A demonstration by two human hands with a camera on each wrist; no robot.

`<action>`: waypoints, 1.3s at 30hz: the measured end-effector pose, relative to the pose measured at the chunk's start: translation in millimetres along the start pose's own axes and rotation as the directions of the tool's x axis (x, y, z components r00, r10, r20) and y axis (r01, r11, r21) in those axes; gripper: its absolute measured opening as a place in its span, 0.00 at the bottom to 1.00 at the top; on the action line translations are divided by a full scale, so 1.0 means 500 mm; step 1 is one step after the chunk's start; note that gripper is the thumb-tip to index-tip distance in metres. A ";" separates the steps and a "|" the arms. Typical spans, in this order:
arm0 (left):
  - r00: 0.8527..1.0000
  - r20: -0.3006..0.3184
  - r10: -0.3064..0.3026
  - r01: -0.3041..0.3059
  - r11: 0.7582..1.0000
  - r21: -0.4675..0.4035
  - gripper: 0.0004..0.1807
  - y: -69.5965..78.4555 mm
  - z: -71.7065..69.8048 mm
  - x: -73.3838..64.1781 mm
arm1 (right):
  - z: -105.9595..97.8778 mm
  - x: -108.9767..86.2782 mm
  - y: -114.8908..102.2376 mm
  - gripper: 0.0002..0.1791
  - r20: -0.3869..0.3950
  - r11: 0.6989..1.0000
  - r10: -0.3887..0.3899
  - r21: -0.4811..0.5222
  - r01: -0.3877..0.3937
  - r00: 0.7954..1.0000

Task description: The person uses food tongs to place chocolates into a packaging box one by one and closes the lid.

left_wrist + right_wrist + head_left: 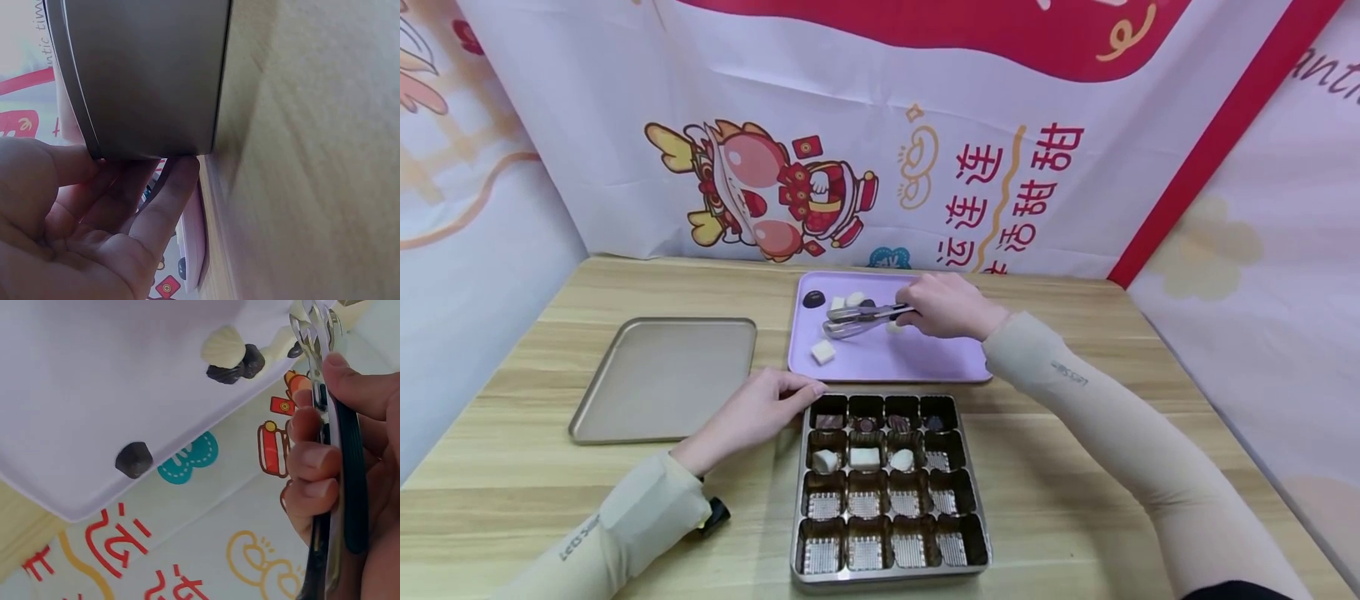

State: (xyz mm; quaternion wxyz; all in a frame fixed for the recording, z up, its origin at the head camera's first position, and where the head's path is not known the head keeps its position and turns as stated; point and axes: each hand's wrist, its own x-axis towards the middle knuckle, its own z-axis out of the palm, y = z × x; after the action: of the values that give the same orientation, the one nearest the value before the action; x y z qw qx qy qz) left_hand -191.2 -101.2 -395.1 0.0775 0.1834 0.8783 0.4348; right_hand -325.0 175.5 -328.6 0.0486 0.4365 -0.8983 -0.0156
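Note:
My right hand (946, 306) grips metal tongs (872, 313), their tips low over the purple tray (917, 358). Pale and dark chocolates lie near those tips; I cannot tell whether one is between them. A square white chocolate (823, 352) rests closer to the tray's front edge. My left hand (763, 408) holds the back left corner of a metal tin (797, 533), thumb at the rim and a fingertip low on its wall (150, 75). Dark chocolates (867, 423) fill the tin's back row; three white ones (865, 457) sit in the second. Bare ridged bottoms show elsewhere.
A flat beige baking tray (670, 375) lies on the wooden table (1075, 500) to the left. Behind the purple tray hangs a printed cloth (850, 100). In the right wrist view, a dark chocolate (134, 460) and a shell-shaped white chocolate (223, 347) lie along the tray's back edge.

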 end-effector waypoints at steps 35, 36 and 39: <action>1.000 -0.004 0.018 -0.018 1.000 -0.009 0.14 0.003 -0.004 -0.005 | -0.003 -0.196 0.048 0.09 -0.163 0.991 0.135 0.036 -0.131 0.977; 1.000 -0.008 0.017 -0.017 1.000 -0.007 0.14 0.003 -0.004 -0.005 | -0.004 -0.205 0.048 0.08 -0.180 0.991 0.134 0.038 -0.130 0.975; 1.000 -0.013 0.015 -0.015 1.000 -0.001 0.14 0.003 0.000 -0.003 | -0.006 -0.237 0.048 0.08 -0.242 0.992 0.124 0.045 -0.117 0.962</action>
State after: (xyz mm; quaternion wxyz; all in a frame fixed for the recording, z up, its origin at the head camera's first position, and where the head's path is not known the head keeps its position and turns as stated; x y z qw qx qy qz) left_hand -189.2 -100.9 -393.9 0.0686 0.1873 0.8772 0.4368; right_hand -270.8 283.6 -332.8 0.1531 0.3804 -0.9104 0.0547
